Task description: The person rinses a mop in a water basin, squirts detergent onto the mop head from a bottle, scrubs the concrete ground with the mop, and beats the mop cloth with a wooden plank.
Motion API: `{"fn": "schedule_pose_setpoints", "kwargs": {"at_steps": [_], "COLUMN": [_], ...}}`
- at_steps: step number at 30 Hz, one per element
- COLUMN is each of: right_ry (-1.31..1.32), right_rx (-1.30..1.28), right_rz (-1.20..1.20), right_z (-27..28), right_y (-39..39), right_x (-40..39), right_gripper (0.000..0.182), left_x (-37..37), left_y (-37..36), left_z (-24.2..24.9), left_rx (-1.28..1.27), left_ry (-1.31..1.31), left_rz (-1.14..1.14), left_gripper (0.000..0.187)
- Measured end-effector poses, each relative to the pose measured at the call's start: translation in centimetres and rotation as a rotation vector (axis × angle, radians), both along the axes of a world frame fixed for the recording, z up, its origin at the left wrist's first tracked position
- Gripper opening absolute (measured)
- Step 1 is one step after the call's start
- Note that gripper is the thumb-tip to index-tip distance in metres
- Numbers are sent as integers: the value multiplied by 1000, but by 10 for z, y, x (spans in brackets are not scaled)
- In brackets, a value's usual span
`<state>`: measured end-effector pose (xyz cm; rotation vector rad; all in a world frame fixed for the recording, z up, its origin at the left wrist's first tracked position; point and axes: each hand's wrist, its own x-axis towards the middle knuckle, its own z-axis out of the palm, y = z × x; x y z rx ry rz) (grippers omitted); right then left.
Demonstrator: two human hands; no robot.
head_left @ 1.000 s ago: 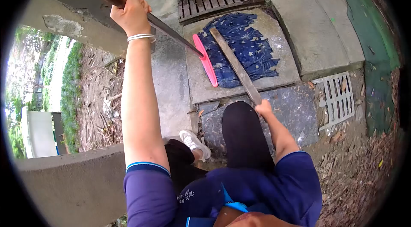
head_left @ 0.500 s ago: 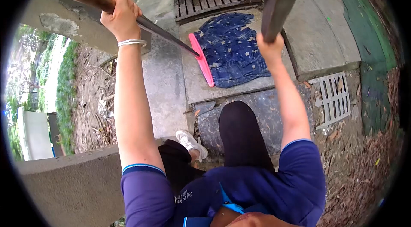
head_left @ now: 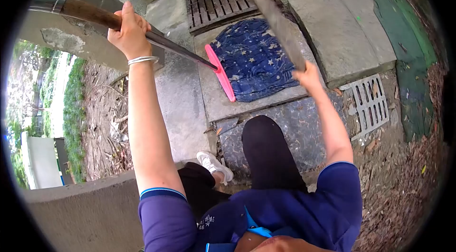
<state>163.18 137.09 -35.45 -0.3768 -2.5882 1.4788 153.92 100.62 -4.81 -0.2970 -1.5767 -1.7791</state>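
Observation:
My left hand (head_left: 129, 33), a silver bangle at its wrist, is wrapped around a long dark pole (head_left: 178, 50) with a brown upper grip. The pole slants down to a narrow pink bar head (head_left: 220, 72). Against that bar lies a crumpled dark blue cloth (head_left: 254, 59) with pale stars, spread on a concrete slab (head_left: 206, 81). My right hand (head_left: 309, 77) is closed around the near end of a wooden stick (head_left: 273, 17). Motion blurs the stick, which reaches up and left across the cloth's right side in this view.
A slotted dark grate (head_left: 216, 0) lies beyond the cloth, and a pale drain grate (head_left: 370, 102) lies right of me. Raised concrete (head_left: 342, 24) borders the slab on the right. A low wall (head_left: 90, 199) runs along my left. My bent knee (head_left: 261, 133) is below the slab.
The stick in my right hand has swung down and left, from pointing up toward the camera to crossing over the cloth. My left hand and the pole have barely shifted.

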Motion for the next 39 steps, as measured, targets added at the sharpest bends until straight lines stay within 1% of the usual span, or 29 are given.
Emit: {"fn": "schedule_pose_setpoints", "kwargs": {"at_steps": [1, 2, 3, 4, 6, 7, 8, 9, 10, 12, 13, 14, 16, 17, 18, 20, 21, 22, 24, 25, 27, 28, 30, 31, 32, 33, 35, 37, 39], "right_ry": [95, 311, 529, 529, 631, 600, 569, 497, 230, -435, -526, -524, -598, -635, -667, -436, -232, -31, 292, 290, 403, 399, 391, 279, 66, -287, -666, -672, -646], "right_rx": [-68, -53, -35, -34, -140, -85, -31, -4, 97, 318, 350, 351, 266, 126, -15, 88, 73, 56, 49, 48, -191, -150, -58, 25, 110, 229, 398, 349, 316], "right_rz": [-14, -27, -41, -50, -120, -159, -195, -221, -267, -224, -162, -161, -226, -179, -135, -159, -146, -127, -196, -202, -191, -227, -300, -373, -385, -366, -280, -312, -343], "right_z": [46, 75, 90, 91, 89, 59, 8, -41, -90, -169, -208, -208, -210, -178, -131, -115, -95, -70, -14, -1, 13, 3, -57, -87, -134, -151, -211, -203, -183], "right_y": [-7, -10, -13, -16, -18, -12, -1, 9, 21, 36, 43, 44, 39, 42, 45, 60, 66, 69, 61, 56, 52, 49, 49, 48, 54, 54, 61, 54, 61], "right_x": [-8, -19, -25, -28, -29, -25, -16, 8, 47, 139, 171, 167, 168, 153, 134, 110, 97, 86, 64, 57, 49, 51, 73, 97, 129, 166, 215, 220, 195], "right_gripper": [32, 27, 22, 22, 27, 26, 26, 25, 29, 32, 35, 35, 36, 35, 34, 37, 38, 38, 36, 36, 33, 29, 28, 28, 29, 31, 33, 32, 32], "left_x": [-2, -4, -5, -6, -9, -10, -10, -9, -7, -4, -4, -5, -5, -4, -4, -5, -4, -2, -3, -5, -5, -5, -4, -4, -3, -1, -1, 3, 4], "left_y": [1, 3, 5, 5, 5, 5, 5, 5, 7, 10, 11, 12, 15, 16, 18, 26, 29, 30, 32, 35, 40, 41, 43, 43, 43, 42, 42, 39, 36], "left_z": [0, 1, 1, 1, 0, 0, 0, 0, 0, 0, 0, 1, -1, -1, -1, 1, 1, 0, 0, 1, 2, 2, 2, 1, 1, 1, 1, 2, 2], "left_rx": [-2, -3, -4, -12, -23, -26, -24, -22, -17, -28, -28, -27, -52, -51, -46, -35, -47, -62, -65, -69, -60, -51, -69, -86, -90, -86, -79, -68, -61], "left_ry": [-8, -14, -15, -15, -15, -13, -14, -16, -22, -18, -14, -11, -1, -3, -19, -23, -22, -25, -29, -29, -49, -67, -49, -36, -36, -41, -48, -41, -29], "left_rz": [3, 3, -6, -10, -30, -36, -40, -42, -35, -18, 5, 6, -11, -19, -17, -25, -28, -27, -25, -26, -33, -30, -41, -49, -50, -53, -57, -47, -46], "left_gripper": [35, 35, 35, 32, 29, 29, 29, 30, 31, 31, 31, 31, 32, 32, 32, 32, 33, 33, 33, 33, 33, 32, 32, 32, 32, 32, 32, 32, 33]}}
